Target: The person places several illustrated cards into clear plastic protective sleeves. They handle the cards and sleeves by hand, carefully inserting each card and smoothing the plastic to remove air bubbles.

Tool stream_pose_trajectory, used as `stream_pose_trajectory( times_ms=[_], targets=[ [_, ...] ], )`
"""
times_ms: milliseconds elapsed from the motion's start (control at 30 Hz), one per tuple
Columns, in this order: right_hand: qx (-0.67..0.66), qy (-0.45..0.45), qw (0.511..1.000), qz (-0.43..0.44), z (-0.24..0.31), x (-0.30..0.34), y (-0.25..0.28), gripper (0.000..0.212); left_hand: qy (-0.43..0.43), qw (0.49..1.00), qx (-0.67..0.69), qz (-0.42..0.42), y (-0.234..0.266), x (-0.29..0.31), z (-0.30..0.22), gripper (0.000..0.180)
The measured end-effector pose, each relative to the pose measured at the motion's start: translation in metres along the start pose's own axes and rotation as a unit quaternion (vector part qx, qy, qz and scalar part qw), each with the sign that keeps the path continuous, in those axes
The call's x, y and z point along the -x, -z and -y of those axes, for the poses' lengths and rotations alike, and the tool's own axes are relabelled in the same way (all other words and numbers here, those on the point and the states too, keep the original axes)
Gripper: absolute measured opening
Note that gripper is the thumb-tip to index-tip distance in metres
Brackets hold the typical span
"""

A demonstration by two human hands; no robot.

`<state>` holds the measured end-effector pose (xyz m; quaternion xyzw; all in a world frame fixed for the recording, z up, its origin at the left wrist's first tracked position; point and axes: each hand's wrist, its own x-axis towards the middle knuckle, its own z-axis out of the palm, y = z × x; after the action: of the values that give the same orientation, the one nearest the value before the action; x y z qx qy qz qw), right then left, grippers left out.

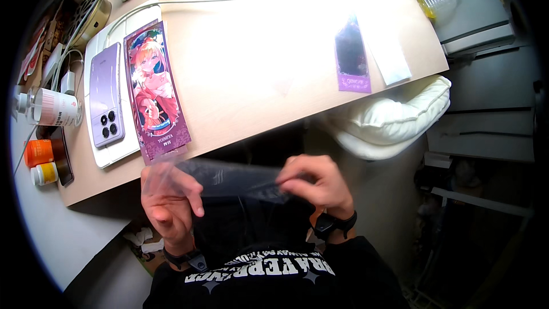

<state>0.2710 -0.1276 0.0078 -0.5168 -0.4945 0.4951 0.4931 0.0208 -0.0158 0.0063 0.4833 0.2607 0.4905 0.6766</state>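
Clear plastic sleeve (239, 179) spans both hands below the desk's near edge (254, 136). I see the right hand (318, 183) pinching one end; the left hand (171, 199) touches the other, its grip unclear to me. Beyond lies an illustrated card (153, 83).

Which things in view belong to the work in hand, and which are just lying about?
In the work:
- clear plastic, pinched by the right hand, against the left hand
- picture card, probably: nearest the left hand

Lying about, it seems:
- purple phone
- orange jar
- cushion
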Motion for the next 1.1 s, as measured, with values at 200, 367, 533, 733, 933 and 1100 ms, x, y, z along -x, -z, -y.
stream_pose_trajectory(
  times_ms=[200,367,533,733,933,1100],
  targets=[
    [-0.135,0.114,0.918,-0.354,0.011,0.007,0.047,0.022,0.028,0.998,0.002,0.056,0.000,0.000,0.003,0.076],
    [-0.133,0.071,0.932,-0.330,0.029,-0.008,0.055,0.044,0.042,0.997,0.009,0.063,0.003,0.002,0.003,0.073],
    [-0.118,0.018,0.966,-0.228,0.031,-0.027,0.022,0.069,0.036,0.997,0.018,0.061,0.004,0.002,0.003,0.070],
    [0.172,-0.017,0.910,-0.377,0.025,-0.035,0.020,0.042,0.033,0.997,0.023,0.063,0.013,0.008,-0.002,0.046],
    [0.224,-0.109,0.880,-0.404,0.013,-0.025,0.038,0.049,0.078,0.994,-0.039,0.065,0.005,-0.004,-0.010,0.031],
    [0.213,-0.033,0.882,-0.418,-0.004,-0.021,0.035,0.037,0.105,0.991,-0.075,0.022,0.016,-0.002,-0.012,0.026]
  ],
)
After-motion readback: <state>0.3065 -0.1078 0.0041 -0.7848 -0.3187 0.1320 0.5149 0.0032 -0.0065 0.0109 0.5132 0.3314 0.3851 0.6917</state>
